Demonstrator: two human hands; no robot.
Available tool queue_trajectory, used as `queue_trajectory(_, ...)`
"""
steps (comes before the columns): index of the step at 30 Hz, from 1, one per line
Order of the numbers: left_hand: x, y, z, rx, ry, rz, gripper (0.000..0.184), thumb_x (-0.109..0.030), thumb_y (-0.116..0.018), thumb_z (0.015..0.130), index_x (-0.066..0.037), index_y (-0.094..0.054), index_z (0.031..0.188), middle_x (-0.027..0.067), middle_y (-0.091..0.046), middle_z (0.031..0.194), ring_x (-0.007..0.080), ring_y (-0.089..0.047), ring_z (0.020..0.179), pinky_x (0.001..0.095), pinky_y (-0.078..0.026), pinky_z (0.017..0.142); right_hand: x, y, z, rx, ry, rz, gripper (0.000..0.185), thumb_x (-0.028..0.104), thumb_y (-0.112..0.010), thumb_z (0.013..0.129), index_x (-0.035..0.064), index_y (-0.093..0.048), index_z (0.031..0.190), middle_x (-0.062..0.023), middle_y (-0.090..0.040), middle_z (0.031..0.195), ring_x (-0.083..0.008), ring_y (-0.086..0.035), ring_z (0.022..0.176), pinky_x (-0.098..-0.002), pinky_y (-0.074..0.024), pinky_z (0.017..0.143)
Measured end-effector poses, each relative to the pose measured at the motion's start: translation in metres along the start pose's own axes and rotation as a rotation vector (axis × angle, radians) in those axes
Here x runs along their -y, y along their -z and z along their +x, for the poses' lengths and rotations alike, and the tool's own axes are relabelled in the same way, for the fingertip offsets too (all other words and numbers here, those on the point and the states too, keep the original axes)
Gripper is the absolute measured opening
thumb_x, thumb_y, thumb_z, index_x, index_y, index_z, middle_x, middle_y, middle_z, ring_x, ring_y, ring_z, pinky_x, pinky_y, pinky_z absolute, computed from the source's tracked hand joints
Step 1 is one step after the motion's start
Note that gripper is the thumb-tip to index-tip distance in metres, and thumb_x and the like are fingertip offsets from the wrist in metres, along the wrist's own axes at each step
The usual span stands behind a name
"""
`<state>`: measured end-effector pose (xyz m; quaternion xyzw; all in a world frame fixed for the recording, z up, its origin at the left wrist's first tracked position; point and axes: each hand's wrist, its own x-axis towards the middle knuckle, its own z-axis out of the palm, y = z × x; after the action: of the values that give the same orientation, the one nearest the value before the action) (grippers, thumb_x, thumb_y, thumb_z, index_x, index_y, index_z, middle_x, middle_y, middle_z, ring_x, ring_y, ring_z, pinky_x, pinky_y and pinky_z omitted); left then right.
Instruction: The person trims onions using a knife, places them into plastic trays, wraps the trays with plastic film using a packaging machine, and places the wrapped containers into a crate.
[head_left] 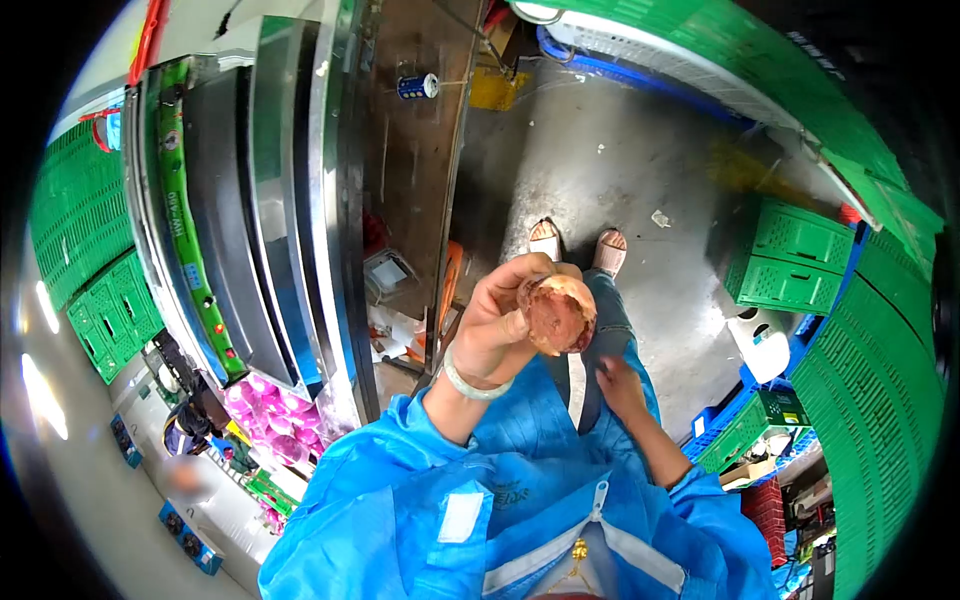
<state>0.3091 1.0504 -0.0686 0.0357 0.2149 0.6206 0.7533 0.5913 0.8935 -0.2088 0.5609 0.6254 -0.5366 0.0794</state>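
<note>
My left hand [505,315], with a pale bangle on the wrist, is closed around a round reddish-brown piece of food [560,316]. Its pinkish inner face, with a ragged pale rim, is turned up toward me. It looks like a bitten or cut fruit, but the exact kind is unclear. My right hand [622,388] hangs lower, beside my jeans, with its slightly blurred fingers apart and nothing visible in them. Both arms come out of blue sleeves.
A machine with a green control panel [190,240] and dark belt stands left. Beside it a brown wooden table [415,130] bears a blue can [417,86]. Green crates [795,255] and a white container [760,345] stand right. My sandalled feet are on the grey floor [665,290].
</note>
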Motion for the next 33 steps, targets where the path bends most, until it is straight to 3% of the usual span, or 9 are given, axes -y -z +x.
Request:
queue_trajectory(3, -0.006, -0.033, 0.001, 0.041, -0.042, 0.045, 0.057, -0.021, -0.078, 0.085, -0.004, -0.053, 0.133, 0.0192, -0.056, 0.126, 0.0304, -0.056, 0.122, 0.0413, -0.049, 0.1, 0.136, 0.108, 0.014, -0.157, 0.107, 0.48, 0.029, 0.008, -0.069, 0.086, 0.0041, -0.064, 0.115, -0.0107, -0.066, 0.1, -0.0225, -0.065, 0.081, -0.0335, -0.0506, 0.069)
queue_trajectory(4, -0.007, -0.046, -0.003, 0.012, -0.048, 0.081, 0.056, -0.02, -0.077, 0.085, -0.004, -0.053, 0.133, 0.0187, -0.055, 0.126, 0.0306, -0.055, 0.122, 0.0418, -0.048, 0.101, 0.167, 0.136, 0.011, -0.285, 0.258, 0.543, 0.039, 0.008, -0.073, 0.082, 0.002, -0.063, 0.119, -0.01, -0.064, 0.104, -0.0173, -0.061, 0.082, -0.0291, -0.0486, 0.069)
queue_trajectory(7, -0.01, -0.091, -0.01, -0.029, -0.064, 0.152, 0.054, -0.015, -0.076, 0.085, -0.005, -0.053, 0.133, 0.0171, -0.051, 0.132, 0.031, -0.054, 0.124, 0.0438, -0.045, 0.105, 0.254, 0.211, -0.021, -0.522, 0.7, 0.5, 0.053, 0.016, -0.082, 0.075, -0.0018, -0.062, 0.121, -0.0176, -0.061, 0.117, -0.0284, -0.063, 0.096, -0.0354, -0.0517, 0.082)
queue_trajectory(9, -0.012, -0.118, -0.014, 0.063, -0.108, 0.191, 0.053, -0.014, -0.076, 0.085, -0.005, -0.054, 0.133, 0.0165, -0.049, 0.134, 0.0304, -0.053, 0.125, 0.0441, -0.044, 0.106, 0.278, 0.233, -0.038, -0.583, 0.767, 0.42, 0.055, 0.019, -0.084, 0.073, -0.0022, -0.063, 0.119, -0.018, -0.061, 0.116, -0.0298, -0.063, 0.095, -0.0356, -0.0517, 0.081)
queue_trajectory(15, -0.034, -0.185, -0.038, 0.199, -0.31, 0.796, 0.046, -0.018, -0.073, 0.09, 0.004, -0.055, 0.126, 0.0184, -0.054, 0.125, 0.0302, -0.056, 0.119, 0.0402, -0.045, 0.102, 0.312, 0.268, -0.094, -0.693, 0.914, 0.365, 0.046, 0.015, -0.083, 0.069, -0.0033, -0.067, 0.108, -0.0155, -0.065, 0.101, -0.0294, -0.063, 0.086, -0.0368, -0.0507, 0.073)
queue_trajectory(22, -0.034, -0.257, -0.069, 0.253, -0.443, 1.028, 0.042, -0.018, -0.067, 0.094, 0.006, -0.051, 0.124, 0.0197, -0.051, 0.124, 0.0274, -0.057, 0.113, 0.0375, -0.046, 0.098, 0.334, 0.293, -0.15, -0.886, 1.104, 0.23, 0.038, 0.014, -0.08, 0.069, -0.0035, -0.068, 0.1, -0.0142, -0.065, 0.091, -0.03, -0.062, 0.075, -0.0382, -0.0477, 0.066)
queue_trajectory(25, -0.024, -0.277, -0.078, 0.248, -0.6, 1.064, 0.029, 0.002, -0.059, 0.089, 0.003, -0.053, 0.117, 0.0173, -0.056, 0.115, 0.0242, -0.059, 0.104, 0.0357, -0.049, 0.092, 0.339, 0.299, -0.173, -0.928, 1.166, 0.221, 0.036, 0.012, -0.08, 0.067, -0.0037, -0.069, 0.098, -0.0141, -0.065, 0.089, -0.0299, -0.063, 0.073, -0.0379, -0.0479, 0.065)
queue_trajectory(33, 0.0, -0.3, -0.108, 0.303, -0.744, 1.044, 0.033, 0.002, -0.057, 0.089, 0.003, -0.05, 0.121, 0.0181, -0.054, 0.119, 0.0246, -0.058, 0.104, 0.0369, -0.048, 0.092, 0.339, 0.301, -0.224, -1.019, 1.251, 0.183, 0.034, 0.01, -0.08, 0.065, -0.0032, -0.07, 0.095, -0.0137, -0.065, 0.086, -0.0287, -0.063, 0.07, -0.0365, -0.0477, 0.063)
